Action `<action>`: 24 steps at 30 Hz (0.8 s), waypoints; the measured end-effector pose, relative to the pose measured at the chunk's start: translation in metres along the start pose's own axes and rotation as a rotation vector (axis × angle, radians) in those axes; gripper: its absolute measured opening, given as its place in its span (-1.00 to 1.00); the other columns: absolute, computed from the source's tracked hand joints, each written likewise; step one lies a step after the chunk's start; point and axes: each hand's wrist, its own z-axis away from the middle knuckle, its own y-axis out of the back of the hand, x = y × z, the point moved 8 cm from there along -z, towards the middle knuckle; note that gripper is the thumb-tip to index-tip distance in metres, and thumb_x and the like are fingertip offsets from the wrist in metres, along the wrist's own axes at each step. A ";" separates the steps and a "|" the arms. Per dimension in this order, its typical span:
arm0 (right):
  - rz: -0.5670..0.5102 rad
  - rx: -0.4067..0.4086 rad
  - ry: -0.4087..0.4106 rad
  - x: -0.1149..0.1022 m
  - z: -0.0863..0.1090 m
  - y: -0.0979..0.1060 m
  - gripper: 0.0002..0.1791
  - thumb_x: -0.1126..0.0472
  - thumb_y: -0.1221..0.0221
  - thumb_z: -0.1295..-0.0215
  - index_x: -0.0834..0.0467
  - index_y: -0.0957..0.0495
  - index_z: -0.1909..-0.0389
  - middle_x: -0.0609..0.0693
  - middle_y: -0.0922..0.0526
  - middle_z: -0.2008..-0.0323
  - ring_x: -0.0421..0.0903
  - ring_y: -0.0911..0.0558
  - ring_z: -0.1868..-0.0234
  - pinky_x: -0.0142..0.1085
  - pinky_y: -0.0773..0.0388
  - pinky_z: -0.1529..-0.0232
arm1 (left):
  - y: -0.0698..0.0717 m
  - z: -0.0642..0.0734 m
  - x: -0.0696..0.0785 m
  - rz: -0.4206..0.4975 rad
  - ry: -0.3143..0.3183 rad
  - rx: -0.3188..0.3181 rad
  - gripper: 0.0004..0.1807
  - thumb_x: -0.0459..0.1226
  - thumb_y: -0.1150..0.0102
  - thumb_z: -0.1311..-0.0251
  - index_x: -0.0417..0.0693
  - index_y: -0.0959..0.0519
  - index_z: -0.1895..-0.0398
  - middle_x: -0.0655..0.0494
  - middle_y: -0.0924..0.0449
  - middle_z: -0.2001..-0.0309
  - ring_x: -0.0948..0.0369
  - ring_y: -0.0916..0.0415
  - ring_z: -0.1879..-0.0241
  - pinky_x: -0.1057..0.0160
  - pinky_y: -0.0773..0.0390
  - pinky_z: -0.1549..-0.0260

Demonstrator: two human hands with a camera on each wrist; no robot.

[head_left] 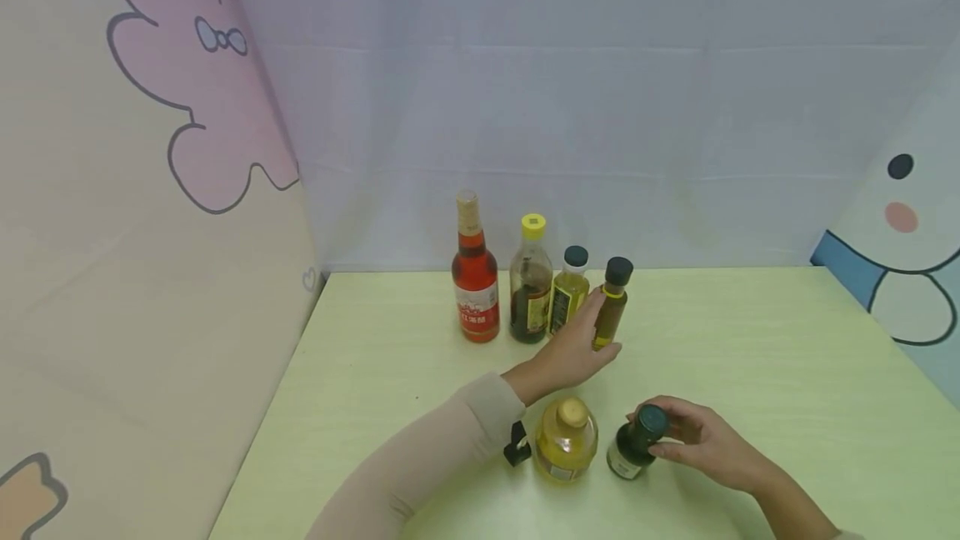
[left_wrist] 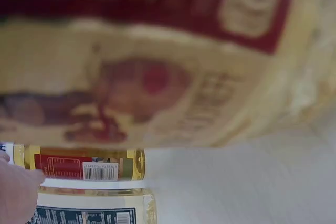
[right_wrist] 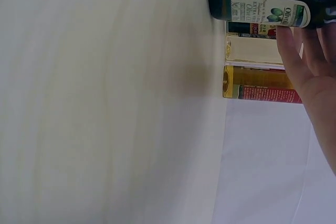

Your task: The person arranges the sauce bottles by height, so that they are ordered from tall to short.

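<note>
In the head view, my left hand (head_left: 567, 354) reaches to a slender oil bottle (head_left: 611, 315) with a dark cap. Its fingers lie along the bottle's left side and the thumb is spread apart at the front. That bottle's red label shows in the left wrist view, beside the hand (left_wrist: 18, 195). Nearer the front, my right hand (head_left: 701, 440) holds a dark green olive oil bottle (head_left: 633, 444) near its cap, thumb on one side and fingers behind. The right wrist view shows its pale label. A wide yellow oil bottle (head_left: 566, 444) stands left of it.
A row at the back holds a red bottle (head_left: 476, 298), a dark sauce bottle (head_left: 530, 302) with yellow cap, and a small yellow oil bottle (head_left: 567, 297). White cloth (head_left: 525, 107) hangs behind the pale table (head_left: 375, 390). Beside the left sleeve is a small black object (head_left: 517, 444).
</note>
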 end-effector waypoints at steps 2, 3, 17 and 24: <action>0.000 0.000 0.001 0.000 0.000 0.000 -0.60 0.56 -0.11 -0.29 0.44 -0.37 -0.15 0.11 -0.60 -0.09 -0.19 -0.54 -0.13 -0.35 -0.48 -0.04 | 0.001 0.004 -0.002 0.019 0.021 -0.010 -0.16 -0.13 -0.12 -0.37 -0.06 0.10 -0.55 0.05 0.15 -0.53 0.21 0.09 -0.45 0.17 -0.13 -0.32; -0.001 0.000 0.001 0.000 0.000 0.000 -0.60 0.57 -0.11 -0.29 0.44 -0.37 -0.15 0.11 -0.60 -0.09 -0.19 -0.54 -0.13 -0.35 -0.48 -0.04 | 0.001 0.007 -0.004 0.023 0.033 -0.011 -0.17 -0.13 -0.12 -0.38 -0.06 0.08 -0.55 0.06 0.13 -0.53 0.20 0.08 -0.45 0.17 -0.13 -0.32; 0.016 0.007 0.032 -0.002 -0.003 -0.001 -0.60 0.59 -0.12 -0.26 0.45 -0.38 -0.13 0.18 -0.60 -0.07 -0.17 -0.55 -0.12 -0.36 -0.47 -0.05 | 0.017 0.041 -0.020 0.275 0.005 0.013 -0.36 -0.18 -0.07 -0.42 -0.20 -0.16 -0.46 -0.01 -0.13 -0.45 0.05 -0.18 -0.37 0.23 -0.29 -0.24; 0.008 0.008 0.017 -0.001 -0.002 -0.001 -0.61 0.57 -0.12 -0.27 0.45 -0.38 -0.13 0.20 -0.59 -0.07 -0.18 -0.54 -0.13 -0.37 -0.45 -0.06 | 0.022 0.054 -0.025 0.358 -0.026 0.027 -0.38 -0.22 -0.06 -0.42 -0.21 -0.16 -0.45 0.00 -0.14 -0.45 0.18 -0.10 -0.40 0.17 -0.24 -0.27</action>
